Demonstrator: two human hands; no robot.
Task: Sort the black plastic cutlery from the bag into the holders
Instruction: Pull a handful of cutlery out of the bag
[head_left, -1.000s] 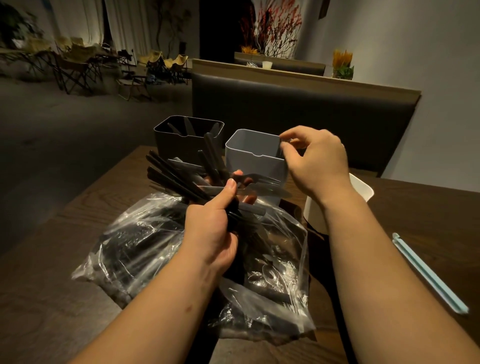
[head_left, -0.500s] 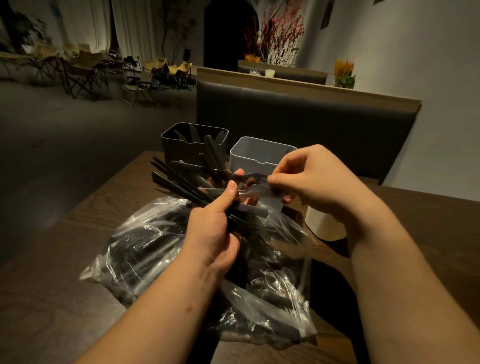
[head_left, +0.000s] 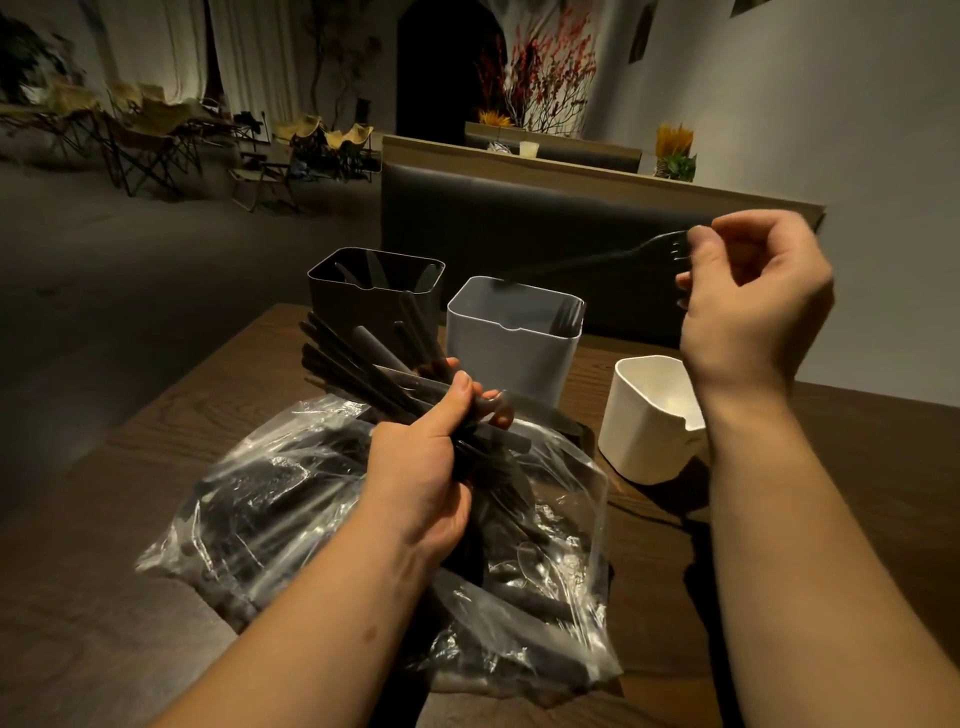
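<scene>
Fork (head_left: 597, 262) poised over the grey holder (head_left: 511, 358)
Your right hand (head_left: 753, 301) pinches it by the tines, handle tip at the rim where forks stand; lower it handle-first. Your left hand (head_left: 421, 467) grips the cutlery bundle (head_left: 358, 358) above the bag (head_left: 291, 499). The black holder (head_left: 363, 306) has a few pieces; the white holder (head_left: 644, 431) shows none.

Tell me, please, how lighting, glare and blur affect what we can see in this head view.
Head view: dim, warm light; the black cutlery bundle in the left hand merges into shadow; glare on the clear bag obscures its contents; the fork pinched by the right hand is motion-blurred.
</scene>
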